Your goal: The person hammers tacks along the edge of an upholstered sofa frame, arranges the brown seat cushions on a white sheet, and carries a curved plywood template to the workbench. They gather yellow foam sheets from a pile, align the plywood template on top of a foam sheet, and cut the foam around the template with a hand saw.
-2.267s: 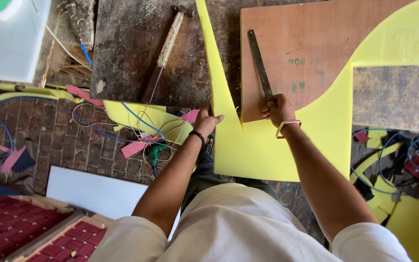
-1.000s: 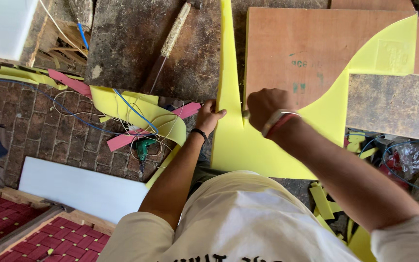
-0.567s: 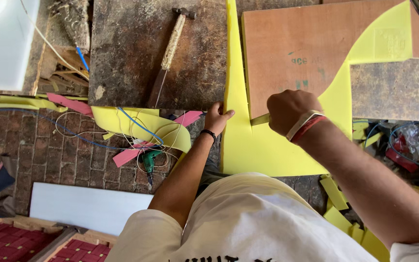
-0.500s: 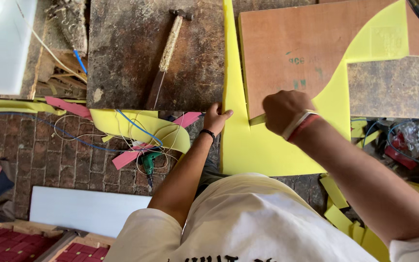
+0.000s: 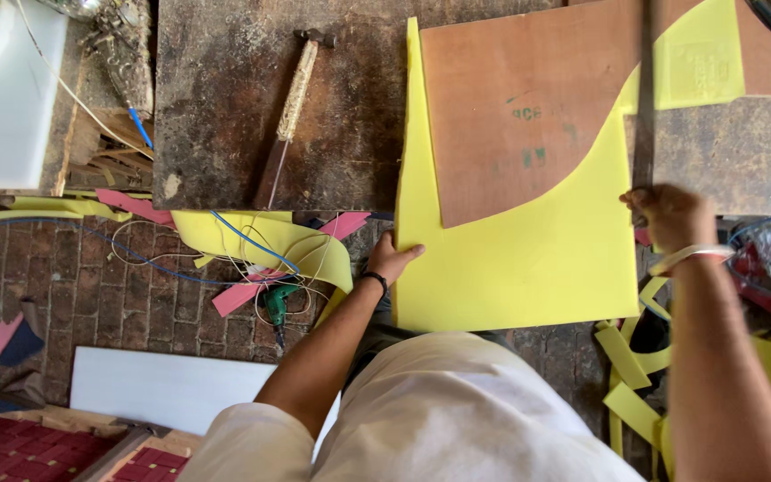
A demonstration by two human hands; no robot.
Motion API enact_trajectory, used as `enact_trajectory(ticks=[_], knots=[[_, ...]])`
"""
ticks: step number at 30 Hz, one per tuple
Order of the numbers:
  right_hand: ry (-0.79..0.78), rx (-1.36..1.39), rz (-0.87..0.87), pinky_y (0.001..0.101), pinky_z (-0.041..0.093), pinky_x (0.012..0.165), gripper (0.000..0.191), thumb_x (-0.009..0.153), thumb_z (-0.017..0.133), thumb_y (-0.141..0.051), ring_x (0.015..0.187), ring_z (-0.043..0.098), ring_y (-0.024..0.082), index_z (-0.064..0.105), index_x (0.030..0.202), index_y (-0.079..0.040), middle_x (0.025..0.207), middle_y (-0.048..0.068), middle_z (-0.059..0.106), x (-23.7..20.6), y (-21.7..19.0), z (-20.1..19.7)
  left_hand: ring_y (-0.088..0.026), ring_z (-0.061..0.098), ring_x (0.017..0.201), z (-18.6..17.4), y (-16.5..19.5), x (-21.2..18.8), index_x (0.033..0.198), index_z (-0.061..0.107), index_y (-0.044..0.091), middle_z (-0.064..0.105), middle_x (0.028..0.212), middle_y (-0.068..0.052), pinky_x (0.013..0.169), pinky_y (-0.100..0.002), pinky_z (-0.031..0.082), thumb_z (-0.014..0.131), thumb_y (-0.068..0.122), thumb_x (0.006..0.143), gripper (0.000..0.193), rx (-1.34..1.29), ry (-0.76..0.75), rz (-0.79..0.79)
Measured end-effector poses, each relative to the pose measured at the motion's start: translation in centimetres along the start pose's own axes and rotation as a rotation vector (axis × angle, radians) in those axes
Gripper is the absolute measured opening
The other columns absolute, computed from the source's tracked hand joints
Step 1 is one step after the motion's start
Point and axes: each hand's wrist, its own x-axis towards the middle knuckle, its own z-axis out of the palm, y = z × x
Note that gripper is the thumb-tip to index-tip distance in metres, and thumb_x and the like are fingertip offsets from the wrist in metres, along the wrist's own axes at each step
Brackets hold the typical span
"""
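Flat yellow foam sheet [image 5: 528, 259] on dark workbench [image 5: 252, 107], pinned at its left edge by open left hand [image 5: 392, 259]; right hand [image 5: 671, 214] at its right edge, clenched around long metal blade [image 5: 645, 98], steadying the cut line.

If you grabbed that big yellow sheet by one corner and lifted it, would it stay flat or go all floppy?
Probably floppy. The yellow sheet looks thin, and yellow offcuts nearby curl and droop, so it likely bends easily. It hangs past the bench edge where the left hand presses it. It is probably light too; the brown board lying on it may help hold it down.
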Motion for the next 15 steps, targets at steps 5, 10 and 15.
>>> enact_trajectory(ticks=[5, 10, 15], knots=[[0.046, 0.202, -0.179, 0.0324, 0.052, 0.084, 0.024, 0.096, 0.079, -0.022, 0.089, 0.067, 0.016, 0.079, 0.112, -0.003, 0.101, 0.007, 0.076, 2.9, 4.0, 4.0, -0.025, 0.075, 0.097, 0.3, 0.6, -0.2, 0.118, 0.061, 0.000, 0.077, 0.110, -0.015, 0.085, -0.038, 0.060, 0.087, 0.035, 0.074, 0.061, 0.028, 0.099, -0.018], [-0.073, 0.382, 0.151, 0.0349, 0.054, 0.076, 0.022, 0.094, 0.078, -0.017, 0.083, 0.066, 0.019, 0.078, 0.112, -0.004, 0.098, 0.008, 0.075, 2.8, 3.8, 3.8, -0.024, 0.073, 0.102, 0.6, 2.1, -1.7, 0.125, 0.057, 0.003, 0.074, 0.117, -0.013, 0.092, -0.038, 0.058, 0.087, 0.036, 0.077, 0.065, 0.087, 0.200, -0.109], [-0.328, 0.473, 0.235, 0.0365, 0.060, 0.076, 0.026, 0.096, 0.070, -0.018, 0.083, 0.072, 0.020, 0.075, 0.117, -0.004, 0.101, 0.009, 0.076, 0.0, 2.9, 2.6, -0.024, 0.072, 0.105, -1.2, 4.2, -3.0, 0.132, 0.053, 0.007, 0.073, 0.122, -0.012, 0.094, -0.038, 0.057, 0.086, 0.032, 0.077, 0.069, 0.092, 0.336, -0.159]])
